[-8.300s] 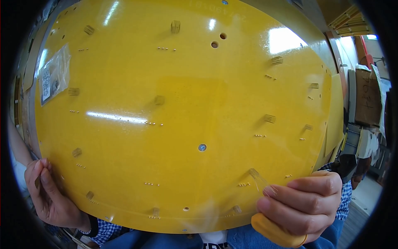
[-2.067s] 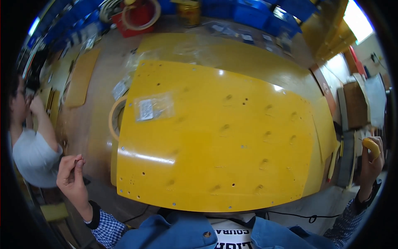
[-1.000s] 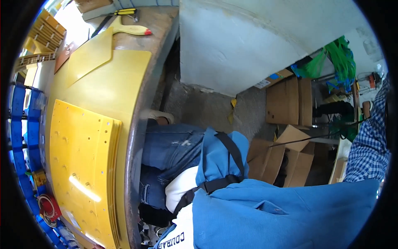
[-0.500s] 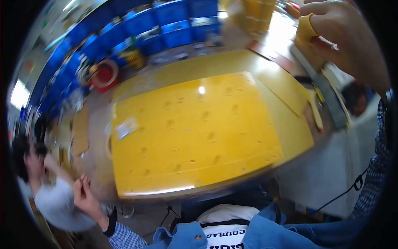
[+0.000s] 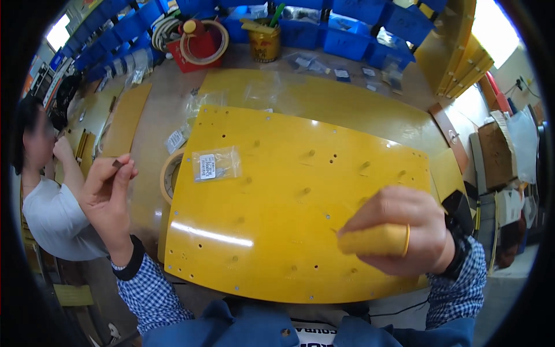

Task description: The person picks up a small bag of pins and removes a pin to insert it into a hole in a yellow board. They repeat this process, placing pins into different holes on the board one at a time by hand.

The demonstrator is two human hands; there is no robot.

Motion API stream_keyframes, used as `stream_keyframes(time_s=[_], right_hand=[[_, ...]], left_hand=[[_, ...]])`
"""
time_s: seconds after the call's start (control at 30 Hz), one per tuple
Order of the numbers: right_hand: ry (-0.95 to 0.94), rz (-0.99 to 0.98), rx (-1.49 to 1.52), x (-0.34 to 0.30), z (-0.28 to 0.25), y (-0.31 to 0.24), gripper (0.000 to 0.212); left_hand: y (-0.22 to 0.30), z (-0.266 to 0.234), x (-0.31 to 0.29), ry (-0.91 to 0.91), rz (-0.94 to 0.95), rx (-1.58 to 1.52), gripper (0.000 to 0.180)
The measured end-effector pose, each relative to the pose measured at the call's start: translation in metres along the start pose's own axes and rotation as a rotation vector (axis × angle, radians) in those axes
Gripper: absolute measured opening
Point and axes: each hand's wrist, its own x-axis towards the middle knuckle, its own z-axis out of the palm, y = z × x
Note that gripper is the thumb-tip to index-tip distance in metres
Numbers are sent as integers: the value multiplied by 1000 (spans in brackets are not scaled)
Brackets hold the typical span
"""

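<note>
A large yellow panel with small holes and short upright pegs lies on the table in front of me. My left hand is raised off its left edge, thumb and finger pinching a small dark flat piece. Above the panel's right half is my right hand, slightly blurred, its fingers pressed together. A yellow finger cover sits on one of its fingers. A tiny dark tip shows at those fingertips, too small to name. A clear bag with a white label rests on the panel's upper left.
A tan tape roll lies by the panel's left edge. Blue bins, a red container with tape and a yellow can stand along the back. At left sits another person. Cardboard boxes are at right.
My view has turned, and the panel appears at another angle. My right hand has come down from the upper right to over the panel. My left hand appears higher.
</note>
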Motion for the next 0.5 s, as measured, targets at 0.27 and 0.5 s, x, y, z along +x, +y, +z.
stream_keyframes(time_s=[0.27, 0.5], right_hand=[[-173, -142, -222, 1, 16, 2, 11], [-186, -192, -89, 6, 22, 8, 20]], left_hand=[[-21, 29, -4, -123, 77, -92, 12], [-21, 24, -10, -160, 116, 28, 12]])
